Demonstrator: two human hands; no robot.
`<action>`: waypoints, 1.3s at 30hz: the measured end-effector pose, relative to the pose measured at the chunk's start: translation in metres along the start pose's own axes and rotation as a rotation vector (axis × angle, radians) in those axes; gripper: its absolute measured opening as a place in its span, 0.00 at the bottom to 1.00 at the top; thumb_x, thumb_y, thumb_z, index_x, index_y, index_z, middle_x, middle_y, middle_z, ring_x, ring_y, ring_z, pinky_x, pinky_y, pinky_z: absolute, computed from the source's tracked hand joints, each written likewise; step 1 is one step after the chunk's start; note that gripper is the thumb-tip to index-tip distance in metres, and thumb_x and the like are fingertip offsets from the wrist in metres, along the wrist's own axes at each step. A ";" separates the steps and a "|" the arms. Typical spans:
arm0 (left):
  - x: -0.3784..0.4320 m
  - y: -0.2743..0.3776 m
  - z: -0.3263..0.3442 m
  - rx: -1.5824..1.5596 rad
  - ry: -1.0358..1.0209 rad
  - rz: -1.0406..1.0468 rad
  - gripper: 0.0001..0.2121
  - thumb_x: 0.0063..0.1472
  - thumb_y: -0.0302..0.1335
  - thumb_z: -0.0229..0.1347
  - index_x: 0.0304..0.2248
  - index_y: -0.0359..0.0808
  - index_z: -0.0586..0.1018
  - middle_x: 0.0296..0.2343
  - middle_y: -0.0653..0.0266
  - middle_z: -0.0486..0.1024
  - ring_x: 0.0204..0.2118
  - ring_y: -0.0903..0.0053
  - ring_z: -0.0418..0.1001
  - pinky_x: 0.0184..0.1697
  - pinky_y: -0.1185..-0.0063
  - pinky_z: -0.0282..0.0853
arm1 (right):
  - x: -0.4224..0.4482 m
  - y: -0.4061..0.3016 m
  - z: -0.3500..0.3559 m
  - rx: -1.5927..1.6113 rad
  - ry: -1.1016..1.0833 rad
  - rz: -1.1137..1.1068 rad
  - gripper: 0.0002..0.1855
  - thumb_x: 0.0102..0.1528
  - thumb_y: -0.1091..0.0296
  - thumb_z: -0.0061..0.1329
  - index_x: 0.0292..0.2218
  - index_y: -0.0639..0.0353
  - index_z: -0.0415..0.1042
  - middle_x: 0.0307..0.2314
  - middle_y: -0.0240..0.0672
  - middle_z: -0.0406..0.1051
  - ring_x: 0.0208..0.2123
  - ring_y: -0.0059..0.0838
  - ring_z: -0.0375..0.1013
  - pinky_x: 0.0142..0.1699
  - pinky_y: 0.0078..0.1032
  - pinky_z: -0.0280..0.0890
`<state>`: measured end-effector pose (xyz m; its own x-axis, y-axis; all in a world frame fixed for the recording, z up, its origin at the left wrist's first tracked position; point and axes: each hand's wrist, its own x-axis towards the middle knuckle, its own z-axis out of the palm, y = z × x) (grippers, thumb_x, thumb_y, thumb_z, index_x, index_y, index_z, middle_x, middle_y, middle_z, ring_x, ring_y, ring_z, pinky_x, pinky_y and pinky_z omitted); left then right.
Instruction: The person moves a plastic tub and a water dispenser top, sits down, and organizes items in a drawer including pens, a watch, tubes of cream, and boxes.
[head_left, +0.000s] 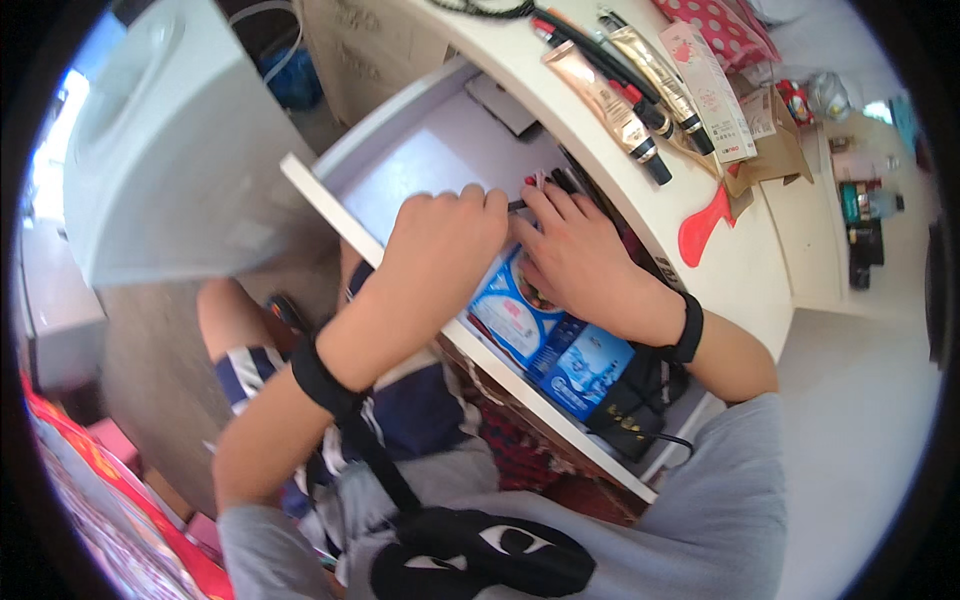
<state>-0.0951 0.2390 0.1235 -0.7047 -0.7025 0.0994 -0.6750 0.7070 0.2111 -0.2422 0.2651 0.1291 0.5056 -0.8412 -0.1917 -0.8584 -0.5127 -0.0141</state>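
Above the open white drawer (405, 172), my hands meet. My left hand (454, 240) is curled in a fist around one end of a thin dark pencil-like stick (517, 205). The fingertips of my right hand (577, 251) pinch its other end; most of the stick is hidden. Just beyond the right fingers, several dark pens or cosmetic pencils (568, 180) lie along the drawer's side, with a small red-tipped item (530, 181) beside them. Below the right hand are blue-and-white printed packets (514, 322), a blue box (585, 371) and a black pouch (630, 412).
Two gold cosmetic tubes (600, 97), a pink-and-white carton (709, 90), an opened cardboard box (772, 142) and a red flat tool (701, 229) lie on the white tabletop (739, 277). A flat pale case (499, 105) sits deep in the drawer. A large white appliance (187, 165) stands to the left.
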 end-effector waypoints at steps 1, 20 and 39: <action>0.000 -0.003 -0.008 -0.055 -0.014 -0.020 0.05 0.44 0.26 0.46 0.20 0.33 0.63 0.16 0.62 0.65 0.17 0.71 0.66 0.19 0.79 0.60 | 0.001 0.000 -0.002 0.019 0.050 0.032 0.19 0.35 0.66 0.43 0.32 0.62 0.61 0.37 0.40 0.54 0.38 0.34 0.53 0.39 0.24 0.52; 0.077 -0.045 -0.073 -0.053 0.328 0.196 0.07 0.44 0.23 0.46 0.27 0.33 0.66 0.25 0.60 0.62 0.30 0.69 0.60 0.33 0.78 0.54 | -0.010 -0.014 0.019 -0.009 0.112 -0.070 0.17 0.36 0.68 0.39 0.31 0.66 0.61 0.32 0.46 0.58 0.33 0.36 0.59 0.36 0.29 0.54; 0.083 -0.047 -0.038 0.179 0.619 0.217 0.07 0.42 0.25 0.47 0.26 0.38 0.69 0.21 0.67 0.63 0.26 0.74 0.61 0.29 0.81 0.55 | -0.012 -0.015 0.019 -0.129 -0.016 -0.067 0.18 0.37 0.64 0.42 0.31 0.66 0.60 0.31 0.43 0.58 0.33 0.37 0.59 0.34 0.28 0.56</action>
<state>-0.1138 0.1446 0.1585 -0.6091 -0.4228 0.6710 -0.5957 0.8024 -0.0352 -0.2372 0.2860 0.1130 0.5590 -0.8021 -0.2099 -0.8041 -0.5862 0.0988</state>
